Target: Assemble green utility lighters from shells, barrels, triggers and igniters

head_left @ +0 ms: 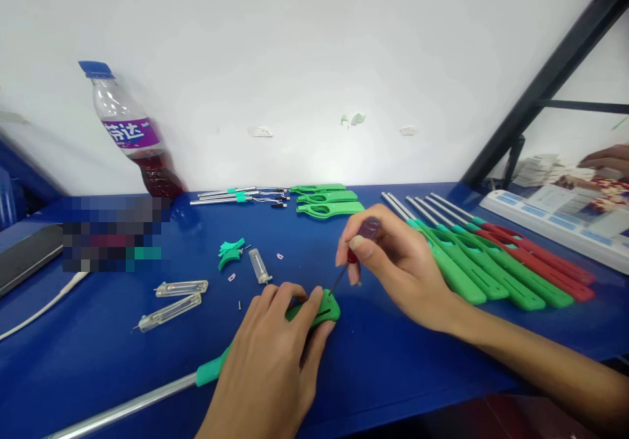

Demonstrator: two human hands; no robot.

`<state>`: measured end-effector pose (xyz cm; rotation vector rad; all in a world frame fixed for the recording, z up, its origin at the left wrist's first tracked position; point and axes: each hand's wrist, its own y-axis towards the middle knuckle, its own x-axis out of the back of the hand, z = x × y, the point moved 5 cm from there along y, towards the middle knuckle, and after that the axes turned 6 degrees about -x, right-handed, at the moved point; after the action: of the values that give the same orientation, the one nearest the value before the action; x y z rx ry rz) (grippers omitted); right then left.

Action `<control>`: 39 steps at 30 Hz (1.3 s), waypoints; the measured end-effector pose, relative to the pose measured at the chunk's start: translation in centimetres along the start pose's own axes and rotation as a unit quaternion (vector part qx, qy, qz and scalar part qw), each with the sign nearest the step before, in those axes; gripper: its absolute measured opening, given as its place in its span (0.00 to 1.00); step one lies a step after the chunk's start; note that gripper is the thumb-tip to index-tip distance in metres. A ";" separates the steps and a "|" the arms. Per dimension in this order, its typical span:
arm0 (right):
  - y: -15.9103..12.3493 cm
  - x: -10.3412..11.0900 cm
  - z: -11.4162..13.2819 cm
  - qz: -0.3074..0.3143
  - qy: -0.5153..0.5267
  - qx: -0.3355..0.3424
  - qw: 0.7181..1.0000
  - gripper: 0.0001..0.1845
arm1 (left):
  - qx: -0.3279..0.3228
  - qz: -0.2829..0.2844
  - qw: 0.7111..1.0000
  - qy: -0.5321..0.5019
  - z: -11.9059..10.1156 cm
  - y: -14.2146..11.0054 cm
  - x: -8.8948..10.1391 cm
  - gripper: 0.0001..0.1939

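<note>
My left hand (pixel 275 354) presses a green long-necked lighter (pixel 332 309) down on the blue table, fingers closed around its handle. The lighter's silver tube (pixel 137 398) points to the lower left. A screwdriver (pixel 352 257) with a dark red handle is pinched in my right hand (pixel 405 275). Its tip meets the handle's end at a screw hole, and the shaft leans to the upper right. Beyond my left hand are a clear fuel tank (pixel 259 266), teal triggers (pixel 230 253) and a small screw (pixel 240 305). Two more clear tanks (pixel 170 312) rest to the left.
Several green and red lighters (pixel 496 262) lie in a row at right, before a white power strip (pixel 555 223). Green shells (pixel 329 208) and metal tubes (pixel 216 199) line the wall. A drink bottle (pixel 130 131) stands back left. Another person's hand (pixel 609 160) shows at far right.
</note>
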<state>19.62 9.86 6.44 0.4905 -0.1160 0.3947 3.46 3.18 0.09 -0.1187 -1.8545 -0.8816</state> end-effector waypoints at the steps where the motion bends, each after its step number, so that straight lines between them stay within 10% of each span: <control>1: 0.0 -0.1 0.0 0.006 -0.001 -0.003 1.000 0.09 | 0.001 -0.001 1.000 0.000 0.0 0.0 0.0 0.14; 18: -0.2 -0.4 0.3 0.036 -0.037 0.001 0.999 0.05 | 0.001 -0.015 1.000 0.007 -0.3 0.1 0.1 0.13; 25: -0.7 0.0 0.5 -0.025 -0.144 0.114 0.983 0.18 | -0.005 0.000 1.000 0.024 -0.1 -0.1 -0.1 0.14; 39: -1.2 -0.2 2.2 0.040 -0.192 0.212 0.957 0.12 | -0.035 0.047 0.998 0.029 -1.4 -0.4 -0.3 0.18</control>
<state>19.90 7.84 7.79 0.9885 -0.4343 0.3999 4.54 2.13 -0.10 -0.2210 -1.7497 -0.8763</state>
